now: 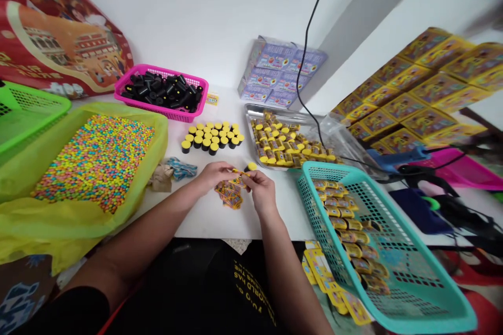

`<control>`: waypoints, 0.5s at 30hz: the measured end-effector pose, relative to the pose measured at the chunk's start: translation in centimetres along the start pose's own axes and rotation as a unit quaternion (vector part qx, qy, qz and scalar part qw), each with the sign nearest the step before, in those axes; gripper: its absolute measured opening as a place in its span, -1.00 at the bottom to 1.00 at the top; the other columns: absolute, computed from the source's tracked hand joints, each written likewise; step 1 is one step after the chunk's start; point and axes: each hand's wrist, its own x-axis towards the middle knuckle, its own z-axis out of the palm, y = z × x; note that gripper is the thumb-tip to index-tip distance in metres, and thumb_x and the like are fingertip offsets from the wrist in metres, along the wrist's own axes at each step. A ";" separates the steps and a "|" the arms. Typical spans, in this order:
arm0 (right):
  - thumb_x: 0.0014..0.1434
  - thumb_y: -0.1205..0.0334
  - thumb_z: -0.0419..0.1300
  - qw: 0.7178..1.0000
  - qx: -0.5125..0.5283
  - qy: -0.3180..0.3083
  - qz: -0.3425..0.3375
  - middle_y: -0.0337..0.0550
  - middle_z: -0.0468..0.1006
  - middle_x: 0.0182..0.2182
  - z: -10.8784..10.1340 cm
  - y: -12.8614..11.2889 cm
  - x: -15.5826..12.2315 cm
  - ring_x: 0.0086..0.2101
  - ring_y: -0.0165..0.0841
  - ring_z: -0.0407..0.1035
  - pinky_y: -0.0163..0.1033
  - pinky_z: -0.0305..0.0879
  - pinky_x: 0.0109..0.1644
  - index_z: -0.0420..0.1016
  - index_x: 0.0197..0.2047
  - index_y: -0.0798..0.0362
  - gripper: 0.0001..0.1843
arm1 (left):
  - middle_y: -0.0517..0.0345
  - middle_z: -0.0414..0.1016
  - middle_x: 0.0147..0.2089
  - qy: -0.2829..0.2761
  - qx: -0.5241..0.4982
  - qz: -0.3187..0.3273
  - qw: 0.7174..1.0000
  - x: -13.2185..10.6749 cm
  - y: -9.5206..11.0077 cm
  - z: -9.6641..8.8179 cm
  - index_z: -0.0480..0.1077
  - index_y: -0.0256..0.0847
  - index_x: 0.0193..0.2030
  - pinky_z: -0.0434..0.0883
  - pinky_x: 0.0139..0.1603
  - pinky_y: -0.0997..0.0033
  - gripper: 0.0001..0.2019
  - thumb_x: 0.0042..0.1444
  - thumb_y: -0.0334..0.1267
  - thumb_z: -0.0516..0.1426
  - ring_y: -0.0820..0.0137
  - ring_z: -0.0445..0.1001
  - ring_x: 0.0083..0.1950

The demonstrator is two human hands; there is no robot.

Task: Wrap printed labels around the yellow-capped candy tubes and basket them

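A narrow yellow printed strip [238, 173] lies almost level between my hands, its long axis running left to right, pinched in the nearly closed fingertips of my left hand [214, 176] and my right hand [261, 192]. A yellow-capped black tube [250, 167] sits just beyond my right hand, nearer it than the left, while a loose pile of printed labels [230, 195] lies below on the white table [208, 225].

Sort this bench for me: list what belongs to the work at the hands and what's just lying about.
At the work: left hand, right hand, small yellow strip, pile of printed yellow labels, yellow-capped black tubes.

Lying about: blue glue gun, stacked yellow boxes, red printed bag.
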 end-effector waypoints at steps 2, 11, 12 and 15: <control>-0.11 -0.02 0.31 1.000 -0.004 -0.007 -0.006 -0.36 0.32 -0.68 0.3 0.0 0.3 -0.63 -0.47 0.12 -0.32 0.05 -0.55 0.45 -0.49 0.05 -0.70 | 0.31 0.22 -0.65 -0.006 0.003 -0.004 1.000 -0.1 0.1 0.0 0.36 -0.26 -0.52 0.09 -0.59 0.51 -0.65 -0.15 0.00 0.30 0.55 0.18 -0.60; 0.08 -0.01 0.15 0.980 -0.186 0.035 -0.063 -0.18 0.53 -0.49 0.0 -0.1 0.5 -0.49 -0.34 0.35 -0.25 0.28 -0.38 0.57 -0.37 0.05 -0.69 | 0.28 0.22 -0.73 0.050 0.041 -0.033 0.997 0.6 -0.2 -0.9 0.32 -0.26 -0.62 0.05 -0.67 0.53 -0.58 -0.18 0.03 0.34 0.49 0.30 -0.64; 0.10 0.00 0.13 0.976 -0.205 0.047 -0.058 -0.16 0.54 -0.47 -0.2 0.0 0.3 -0.49 -0.33 0.37 -0.24 0.29 -0.37 0.58 -0.33 0.05 -0.67 | 0.28 0.22 -0.72 0.062 0.049 -0.030 0.996 0.7 -0.1 -1.2 0.34 -0.27 -0.61 0.05 -0.67 0.54 -0.60 -0.15 0.01 0.34 0.50 0.30 -0.64; 0.08 0.00 0.15 0.962 -0.274 0.017 -0.003 -0.19 0.54 -0.50 -0.3 0.1 -0.4 -0.50 -0.32 0.37 -0.25 0.27 -0.38 0.60 -0.27 0.05 -0.67 | 0.24 0.32 -0.64 0.105 0.044 -0.013 0.993 1.0 0.2 -1.8 0.39 -0.30 -0.55 0.07 -0.69 0.56 -0.69 -0.04 -0.11 0.30 0.52 0.35 -0.63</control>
